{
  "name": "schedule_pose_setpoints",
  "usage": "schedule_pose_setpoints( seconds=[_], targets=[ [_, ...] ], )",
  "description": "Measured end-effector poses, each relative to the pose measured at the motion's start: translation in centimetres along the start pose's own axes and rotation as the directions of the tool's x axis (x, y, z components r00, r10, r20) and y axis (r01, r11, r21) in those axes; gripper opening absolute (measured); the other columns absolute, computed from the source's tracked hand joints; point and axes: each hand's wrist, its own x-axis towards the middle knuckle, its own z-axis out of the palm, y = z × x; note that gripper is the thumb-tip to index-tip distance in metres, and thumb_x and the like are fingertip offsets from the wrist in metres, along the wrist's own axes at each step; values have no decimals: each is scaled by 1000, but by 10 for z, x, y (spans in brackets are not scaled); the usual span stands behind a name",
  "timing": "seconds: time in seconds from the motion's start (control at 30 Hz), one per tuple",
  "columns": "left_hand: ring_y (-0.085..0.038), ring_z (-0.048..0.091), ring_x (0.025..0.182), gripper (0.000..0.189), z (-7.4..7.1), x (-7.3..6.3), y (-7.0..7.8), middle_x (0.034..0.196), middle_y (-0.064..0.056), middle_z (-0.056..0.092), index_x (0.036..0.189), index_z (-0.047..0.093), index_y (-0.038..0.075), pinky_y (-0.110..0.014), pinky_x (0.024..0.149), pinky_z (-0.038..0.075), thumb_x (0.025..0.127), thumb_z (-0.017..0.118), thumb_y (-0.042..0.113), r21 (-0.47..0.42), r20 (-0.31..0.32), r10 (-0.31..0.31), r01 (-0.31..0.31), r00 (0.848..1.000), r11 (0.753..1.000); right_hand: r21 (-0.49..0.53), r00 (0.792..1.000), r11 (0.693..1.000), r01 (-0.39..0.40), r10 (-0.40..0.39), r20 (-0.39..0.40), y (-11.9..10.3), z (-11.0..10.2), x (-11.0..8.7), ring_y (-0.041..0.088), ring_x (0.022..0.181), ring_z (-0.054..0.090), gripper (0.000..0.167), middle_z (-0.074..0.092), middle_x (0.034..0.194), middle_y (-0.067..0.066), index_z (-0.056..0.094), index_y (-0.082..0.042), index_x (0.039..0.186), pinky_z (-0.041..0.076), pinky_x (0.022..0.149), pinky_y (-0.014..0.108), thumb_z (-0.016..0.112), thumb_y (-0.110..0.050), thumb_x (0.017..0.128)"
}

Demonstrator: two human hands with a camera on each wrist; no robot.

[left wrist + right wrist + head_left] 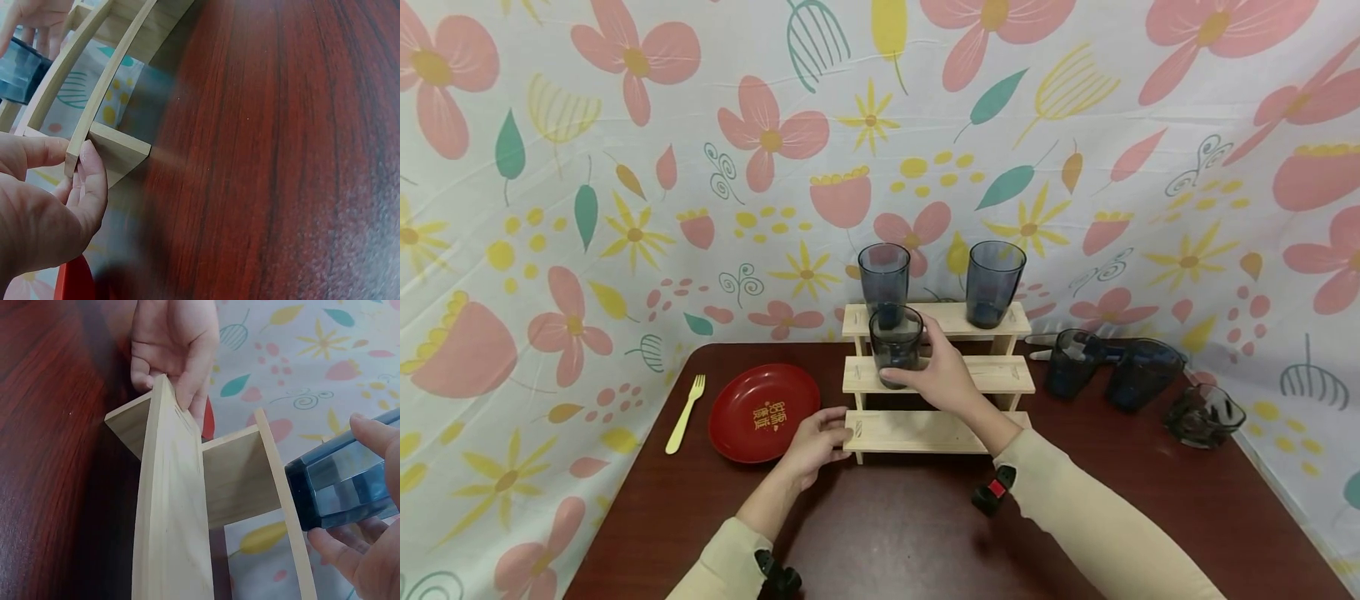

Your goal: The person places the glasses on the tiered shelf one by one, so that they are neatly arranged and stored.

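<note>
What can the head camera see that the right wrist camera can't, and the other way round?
Only the head view shows the red plate, the yellow fork, two tall cups on the top step and more glassware lying on the table. Only the right wrist view shows the rack's underside up close. Both show the wooden rack, the left hand gripping its bottom step's end, and the right hand holding a dark cup.

I see bare dark-red wooden table at 6 o'clock; three-tiered pale wooden rack blocks 12 o'clock, red round plate at 10.
</note>
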Motion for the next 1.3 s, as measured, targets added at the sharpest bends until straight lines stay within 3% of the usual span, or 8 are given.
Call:
schedule_pose_setpoints(
  seconds=[0.43,0.7,0.87,1.0,1.13,1.3],
  targets=[
    [-21,64,88,58,2,-1,-1,126,-26,57,147,44,-11,-37,73,60,94,64,2,17,-14,5,-4,1000,1000,6,999,999,-47,47,24,-6,4,0,32,124,57,104,56,138,12,27,-27,162,55,92,49,91,-34,81],
    [-21,64,88,58,3,-2,1,126,-26,57,147,44,-11,-35,72,60,94,64,1,10,-10,7,-7,1000,1000,98,998,994,-55,55,10,-1,-10,-11,33,125,58,103,53,141,11,28,-22,163,52,100,54,91,-31,82],
    [-21,64,89,56,4,-3,2,126,-25,57,146,47,-9,-35,73,59,95,65,2,5,-14,-8,8,1000,1000,110,999,994,-23,26,-28,2,-26,-25,32,128,56,97,52,142,11,31,-23,162,50,102,55,89,-29,85],
    [-21,64,88,57,3,-1,1,126,-24,58,147,46,-10,-36,73,60,94,64,2,11,-18,-1,1,1000,1000,95,993,995,28,-17,-114,7,-41,-37,32,127,56,91,52,143,13,33,-22,160,50,101,55,87,-22,87],
    [-21,64,88,58,2,0,-2,125,-24,58,147,45,-11,-37,73,60,94,64,2,15,-22,5,-5,1000,1000,17,957,995,99,-90,-275,17,-56,-48,33,121,60,86,56,139,15,39,-14,158,54,95,53,86,-10,87],
    [-22,64,88,58,2,0,-2,125,-24,58,147,44,-11,-37,73,60,94,64,1,14,-21,6,-5,1000,1000,-71,868,989,126,-145,-475,34,-79,-58,34,113,63,74,61,132,16,48,-9,151,55,89,38,84,-4,87]
  ],
)
